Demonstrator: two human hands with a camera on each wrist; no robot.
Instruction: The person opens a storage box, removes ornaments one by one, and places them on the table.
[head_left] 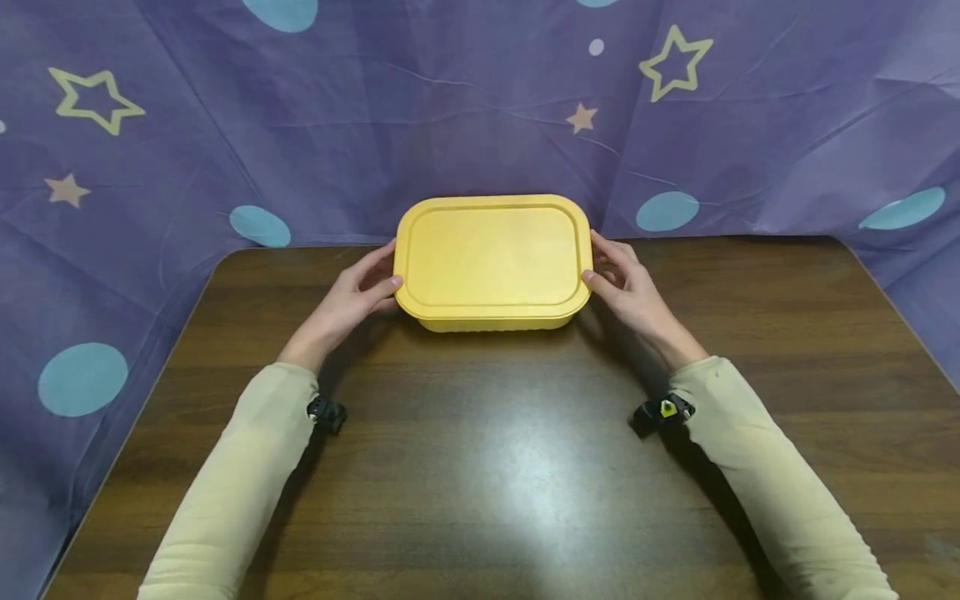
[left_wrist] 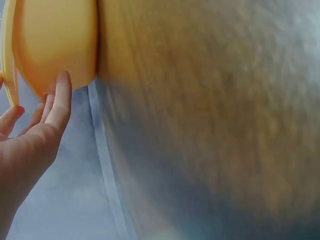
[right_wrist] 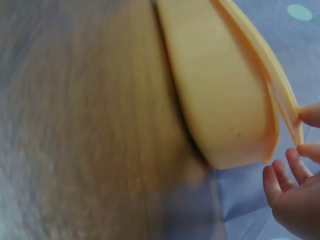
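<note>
A yellow rectangular food container (head_left: 495,324) with rounded corners stands at the far side of the table. On top lies its matching yellow lid (head_left: 491,254). My left hand (head_left: 345,300) pinches the lid's left end, thumb on the upper edge. At the opposite end my right hand (head_left: 633,292) pinches the lid the same way. The right wrist view shows a narrow gap between the lid (right_wrist: 265,55) and the container's rim at that end. The other fingers of my right hand (right_wrist: 300,200) sit below, near the container wall (right_wrist: 220,85). The container's inside is hidden.
The brown wood-grain table (head_left: 480,467) has a bright light reflection in its middle. A purple curtain (head_left: 465,100) with stars and blue spots hangs right behind the table's far edge, close to the container.
</note>
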